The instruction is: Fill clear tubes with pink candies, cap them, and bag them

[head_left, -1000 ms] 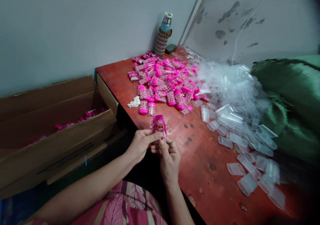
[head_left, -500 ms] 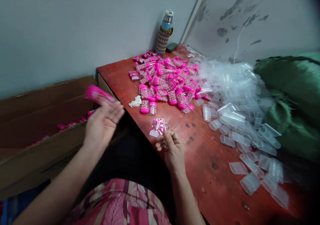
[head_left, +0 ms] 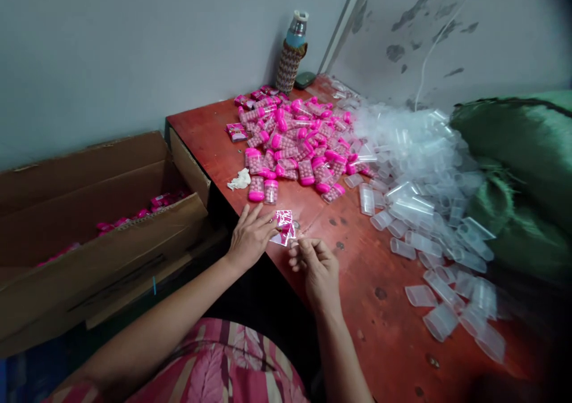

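Observation:
A small shiny pink-and-white printed label is at the table's near edge, between my two hands. My left hand reaches it from the left, fingers stretched out and their tips over its left part; nothing is held in it. At the label's lower right corner, my right hand has thumb and forefinger pinched together, with the other fingers curled. Just beyond lie clear jars with pink caps, filled with small pink balls, the nearest of a large heap.
Translucent empty plastic tubes are piled on the right of the red table, beside a green sack. An open cardboard box with pink packs stands at left. A bottle in a knitted cover and crumpled white tissue are also there.
My left hand held a pink wrapped pack over the box; that pack has left the hand, which has moved right to the label. My right hand stays at the label's corner.

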Demonstrator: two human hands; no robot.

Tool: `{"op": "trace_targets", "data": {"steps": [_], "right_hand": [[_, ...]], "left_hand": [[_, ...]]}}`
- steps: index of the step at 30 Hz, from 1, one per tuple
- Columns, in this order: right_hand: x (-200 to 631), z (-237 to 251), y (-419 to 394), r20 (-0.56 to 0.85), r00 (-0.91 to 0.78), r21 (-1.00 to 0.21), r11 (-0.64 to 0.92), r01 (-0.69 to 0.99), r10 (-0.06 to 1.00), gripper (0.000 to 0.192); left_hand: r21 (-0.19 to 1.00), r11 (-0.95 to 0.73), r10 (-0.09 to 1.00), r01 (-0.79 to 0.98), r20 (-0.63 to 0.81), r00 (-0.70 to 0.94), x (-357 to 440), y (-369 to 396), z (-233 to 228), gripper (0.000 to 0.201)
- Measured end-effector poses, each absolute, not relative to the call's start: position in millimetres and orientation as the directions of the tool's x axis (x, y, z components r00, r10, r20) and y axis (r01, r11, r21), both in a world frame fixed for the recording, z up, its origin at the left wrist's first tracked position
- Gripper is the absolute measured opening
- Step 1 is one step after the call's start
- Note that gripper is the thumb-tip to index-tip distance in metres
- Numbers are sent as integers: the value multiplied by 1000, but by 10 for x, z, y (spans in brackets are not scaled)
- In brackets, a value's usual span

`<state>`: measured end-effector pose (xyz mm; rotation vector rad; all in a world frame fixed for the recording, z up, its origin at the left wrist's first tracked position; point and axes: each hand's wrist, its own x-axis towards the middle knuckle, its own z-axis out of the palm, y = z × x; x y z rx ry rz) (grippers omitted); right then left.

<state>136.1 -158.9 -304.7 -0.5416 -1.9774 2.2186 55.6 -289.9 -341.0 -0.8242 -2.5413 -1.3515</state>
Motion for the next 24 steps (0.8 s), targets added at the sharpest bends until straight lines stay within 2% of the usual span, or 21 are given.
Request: {"op": "trace_targets", "data": {"steps": [3,7,11,13,15,18,20,22,24], "right_hand": [[1312,-3052,-1581,-164,-929,-986,-94,140,331,25],[1184,-3058,-1590,-44,-894,-999,-10,44,446,23],[1063,-3021,-1584,-56,-920,-995,-98,19,388,31],[1020,-2978,-1571,-64,-937,-990,-141,16,344,30],[980,-2925,-1557,-61,-952,-988,-151,16,298,32],[904,-2852,-1547,-89,-981,-992,-99,72,172,37],[829,-2815,-1551,-121,-989,-993,-16,120,88,36],[726,-2789,-1568,-143,-989,-983,114,147,46,33],[588,-2774,-1600,-95,-992,-934,337,119,86,29]], "left_hand": [[748,418,365,515,381,-850,537,-2904,-3430,23],[819,301,297,489,407,-864,593,-2879,-3403,22],[901,123,256,417,377,-890,698,-2864,-3229,25],[959,28,231,282,268,-935,723,-2886,-3125,35],[994,-89,247,61,81,-966,719,-2931,-3055,42],[928,-221,447,-300,-177,-877,686,-3025,-3036,33],[867,-258,533,-426,-240,-812,666,-3089,-3063,29],[839,-300,503,-454,-266,-822,653,-3146,-3099,25],[836,-321,440,-446,-286,-851,643,-3196,-3130,24]]}}
